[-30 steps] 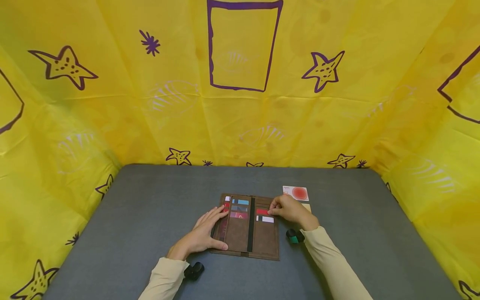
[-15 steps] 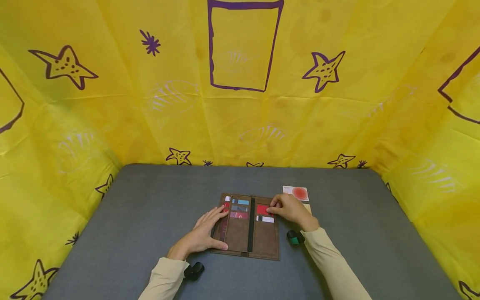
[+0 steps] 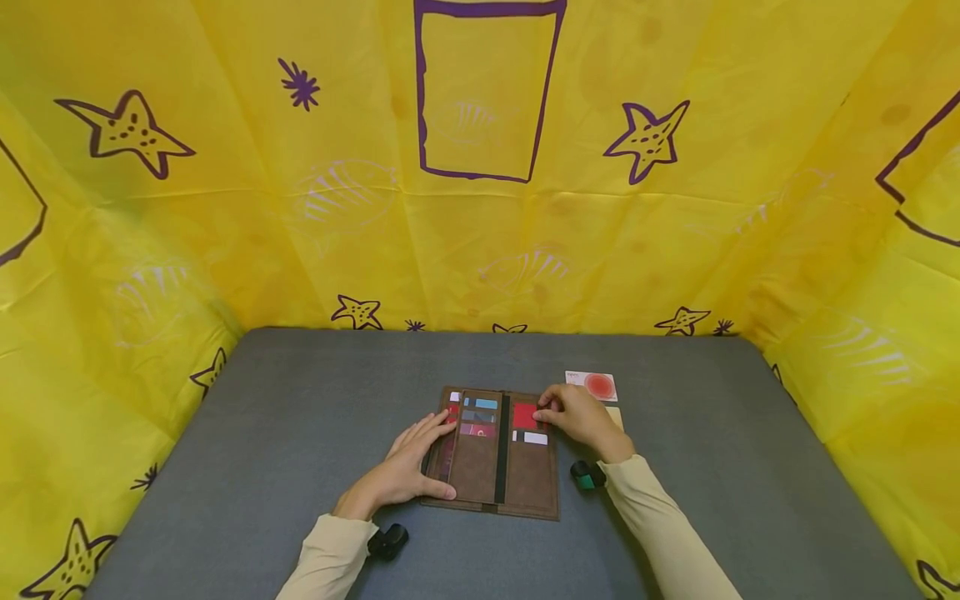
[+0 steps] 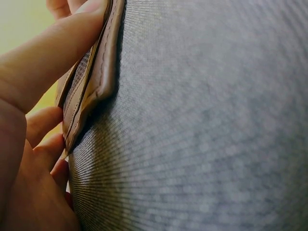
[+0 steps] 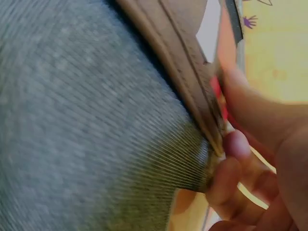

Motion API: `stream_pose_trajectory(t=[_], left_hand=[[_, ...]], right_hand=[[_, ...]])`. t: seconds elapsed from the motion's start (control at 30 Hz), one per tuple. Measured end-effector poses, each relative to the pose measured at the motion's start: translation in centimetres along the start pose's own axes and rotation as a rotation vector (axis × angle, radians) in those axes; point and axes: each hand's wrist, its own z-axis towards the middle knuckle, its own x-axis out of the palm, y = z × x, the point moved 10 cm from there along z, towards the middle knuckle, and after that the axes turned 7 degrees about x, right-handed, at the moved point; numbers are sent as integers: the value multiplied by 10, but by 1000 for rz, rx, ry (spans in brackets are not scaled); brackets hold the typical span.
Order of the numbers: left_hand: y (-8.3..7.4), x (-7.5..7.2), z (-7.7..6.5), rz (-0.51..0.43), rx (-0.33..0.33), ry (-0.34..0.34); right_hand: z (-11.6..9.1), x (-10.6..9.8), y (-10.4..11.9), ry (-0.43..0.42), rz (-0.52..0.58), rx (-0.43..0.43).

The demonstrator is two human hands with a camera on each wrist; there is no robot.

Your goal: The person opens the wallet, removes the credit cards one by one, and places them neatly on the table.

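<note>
Red card (image 3: pixel 524 416) shows in the brown wallet (image 3: pixel 476 471), right of lower centre, just left of the right hand (image 3: pixel 583 418), which pinches it; its long axis, partly hidden, seems crosswise. Farther left, the left hand (image 3: pixel 407 463) rests spread on the wallet.

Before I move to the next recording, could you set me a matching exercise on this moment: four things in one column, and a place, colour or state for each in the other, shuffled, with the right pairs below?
Things:
1. Left hand
2. Right hand
3. Wallet
4. Red-disc card

Places, colours, states:
A. Brown, lying open
B. On the table, off the wallet, by its far right corner
C. Resting on the wallet's left side
D. Pinching the red card

Right pairs: 1-C, 2-D, 3-A, 4-B.
</note>
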Motion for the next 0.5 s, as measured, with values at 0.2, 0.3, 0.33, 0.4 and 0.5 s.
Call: stream_pose_trajectory(t=[0.2, 0.3, 0.33, 0.4, 0.5], left_hand=[[1, 0, 0, 1, -4, 5], [1, 0, 0, 1, -9, 4], [1, -1, 0, 1, -10, 4], [1, -1, 0, 0, -12, 5], [0, -1, 0, 1, -11, 7]], right_hand=[[1, 0, -1, -17, -20, 8], [1, 1, 2, 2, -4, -14], [1, 2, 2, 10, 0, -14], [1, 3, 4, 22, 11, -20], [3, 5, 4, 32, 21, -6]])
